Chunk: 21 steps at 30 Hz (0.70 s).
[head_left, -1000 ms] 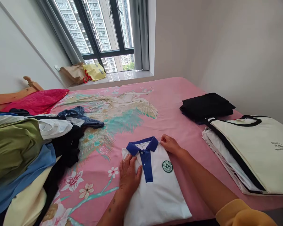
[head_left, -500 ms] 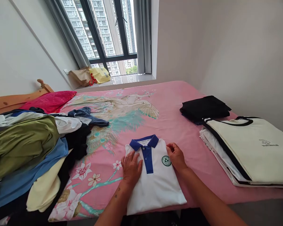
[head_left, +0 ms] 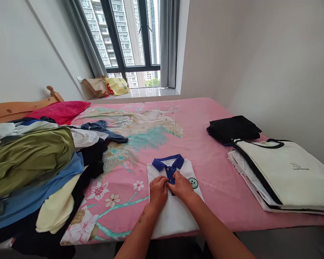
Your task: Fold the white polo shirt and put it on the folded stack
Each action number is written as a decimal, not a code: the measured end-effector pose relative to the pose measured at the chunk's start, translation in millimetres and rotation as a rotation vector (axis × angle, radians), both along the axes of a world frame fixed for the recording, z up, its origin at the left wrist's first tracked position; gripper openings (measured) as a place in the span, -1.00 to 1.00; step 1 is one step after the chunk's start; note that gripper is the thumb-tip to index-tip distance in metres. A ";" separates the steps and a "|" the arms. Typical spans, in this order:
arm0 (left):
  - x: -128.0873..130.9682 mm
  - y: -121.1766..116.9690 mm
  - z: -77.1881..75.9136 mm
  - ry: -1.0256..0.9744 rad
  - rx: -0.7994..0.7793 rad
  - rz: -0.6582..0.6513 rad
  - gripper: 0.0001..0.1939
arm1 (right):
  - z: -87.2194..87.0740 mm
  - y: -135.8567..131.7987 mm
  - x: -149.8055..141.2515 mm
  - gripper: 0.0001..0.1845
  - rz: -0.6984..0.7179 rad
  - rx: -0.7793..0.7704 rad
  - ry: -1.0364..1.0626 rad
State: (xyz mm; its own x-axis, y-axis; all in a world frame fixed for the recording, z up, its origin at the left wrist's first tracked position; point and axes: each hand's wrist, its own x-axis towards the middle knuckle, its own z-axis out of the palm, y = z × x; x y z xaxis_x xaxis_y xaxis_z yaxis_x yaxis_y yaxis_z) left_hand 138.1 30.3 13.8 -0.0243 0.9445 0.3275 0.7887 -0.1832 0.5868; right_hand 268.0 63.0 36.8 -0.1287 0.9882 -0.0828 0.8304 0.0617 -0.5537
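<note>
A folded white polo shirt with a blue collar and a round green badge lies near the front edge of the pink bed. My left hand and my right hand rest side by side on its chest, over the blue button placket. The fingers of both hands lie flat and pressed on the cloth, holding nothing.
A heap of unfolded clothes fills the bed's left side, with a red pillow behind. Folded cream and white garments and a folded black one sit at the right. Paper bags stand on the windowsill.
Both hands moved from the shirt's shoulders inward to meet at the middle of the chest. The camera pulled back and to the left.
</note>
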 end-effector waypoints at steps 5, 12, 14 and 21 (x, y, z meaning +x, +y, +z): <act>-0.1 -3.9 0.2 0.001 0.003 0.005 -0.82 | 3.1 2.2 2.0 -0.80 -0.020 -0.053 -0.095; 7.6 3.4 7.9 0.185 -0.101 0.038 -0.87 | -10.6 -2.6 5.8 -0.94 -0.067 -0.012 -0.043; 11.3 7.4 9.9 0.232 -0.124 0.004 -0.84 | -12.2 -6.1 7.1 -0.95 -0.079 0.007 0.017; 21.3 19.6 13.3 0.106 -0.210 -0.019 -0.78 | -6.7 -9.2 10.4 -0.89 -0.088 -0.022 0.052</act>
